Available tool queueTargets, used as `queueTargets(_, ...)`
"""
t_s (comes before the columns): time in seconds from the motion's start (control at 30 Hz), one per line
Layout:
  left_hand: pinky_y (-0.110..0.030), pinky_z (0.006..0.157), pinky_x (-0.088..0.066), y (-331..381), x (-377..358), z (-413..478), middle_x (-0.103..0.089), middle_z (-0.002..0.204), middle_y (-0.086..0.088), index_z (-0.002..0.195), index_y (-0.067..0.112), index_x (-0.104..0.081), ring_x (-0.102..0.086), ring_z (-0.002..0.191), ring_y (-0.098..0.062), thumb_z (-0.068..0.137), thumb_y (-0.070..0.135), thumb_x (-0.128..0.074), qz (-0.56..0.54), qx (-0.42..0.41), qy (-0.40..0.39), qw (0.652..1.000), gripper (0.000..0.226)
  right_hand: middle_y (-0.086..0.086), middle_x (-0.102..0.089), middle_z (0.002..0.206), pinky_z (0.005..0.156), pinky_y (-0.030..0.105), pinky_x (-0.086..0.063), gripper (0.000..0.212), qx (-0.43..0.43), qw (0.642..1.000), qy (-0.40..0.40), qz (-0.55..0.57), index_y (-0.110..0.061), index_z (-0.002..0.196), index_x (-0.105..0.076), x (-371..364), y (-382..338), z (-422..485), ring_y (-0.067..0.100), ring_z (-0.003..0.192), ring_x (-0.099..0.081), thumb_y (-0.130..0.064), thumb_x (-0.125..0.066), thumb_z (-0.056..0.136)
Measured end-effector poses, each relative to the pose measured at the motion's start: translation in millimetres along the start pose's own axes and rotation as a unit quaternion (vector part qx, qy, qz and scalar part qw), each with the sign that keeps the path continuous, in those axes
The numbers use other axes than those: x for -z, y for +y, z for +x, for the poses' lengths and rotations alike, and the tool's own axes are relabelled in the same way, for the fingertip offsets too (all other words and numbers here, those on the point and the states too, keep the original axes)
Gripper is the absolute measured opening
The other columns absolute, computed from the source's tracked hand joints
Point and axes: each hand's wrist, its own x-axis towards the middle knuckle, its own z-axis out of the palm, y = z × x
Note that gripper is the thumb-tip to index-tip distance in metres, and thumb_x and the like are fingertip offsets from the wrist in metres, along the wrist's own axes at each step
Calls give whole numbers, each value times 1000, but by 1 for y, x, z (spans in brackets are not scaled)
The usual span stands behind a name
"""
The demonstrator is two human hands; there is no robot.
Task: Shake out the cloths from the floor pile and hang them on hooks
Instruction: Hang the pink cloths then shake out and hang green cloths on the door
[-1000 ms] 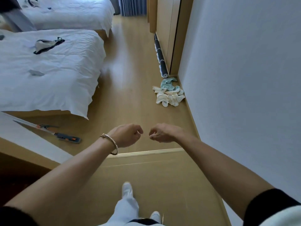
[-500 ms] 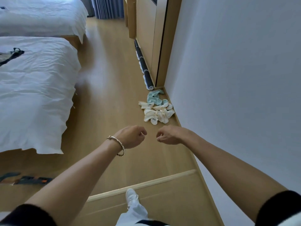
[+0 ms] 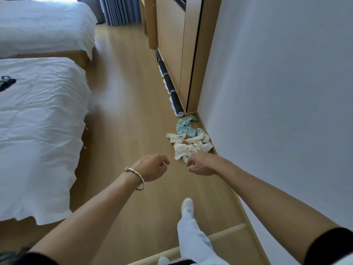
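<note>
A pile of cream cloths (image 3: 191, 145) lies on the wooden floor against the white wall, with a green striped cloth (image 3: 186, 125) at its far end. My left hand (image 3: 152, 167), with a bracelet on its wrist, is held out in a loose fist and holds nothing. My right hand (image 3: 200, 164) is beside it, fingers curled, empty, and overlaps the near edge of the pile in the view. No hooks are in view.
Two white beds (image 3: 42, 119) fill the left side. A dark rolled mat (image 3: 170, 87) lies along the foot of a wooden wardrobe (image 3: 172, 44). The white wall (image 3: 277, 92) runs along the right. My foot (image 3: 187, 205) is stepping forward on the floor.
I have walked forward; the cloth pile is closer and now just beyond my hands. A floor strip has passed beneath me. Both hands keep the same curled pose.
</note>
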Motion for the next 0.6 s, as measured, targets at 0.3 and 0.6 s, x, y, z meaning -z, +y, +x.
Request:
queueTargets(0.3, -26, 90, -43, -29, 73, 143, -63, 118, 4, 117, 29, -60, -58, 109, -16, 92, 28, -42, 42, 29, 34, 998, 30, 7, -61, 126, 92, 34, -47, 37, 60, 998, 28, 3, -15, 125, -62, 117, 25, 140, 26, 111, -57, -20, -39, 95)
queueTargets(0.6, -25, 92, -43, -17, 134, 286, -64, 119, 4, 117, 31, -60, -57, 110, -18, 92, 28, -42, 54, 53, 11, 997, 31, 6, -61, 107, 58, 23, -41, 38, 75, 997, -7, 12, -12, 124, -61, 219, 86, 243, 21, 84, -55, -17, -37, 95)
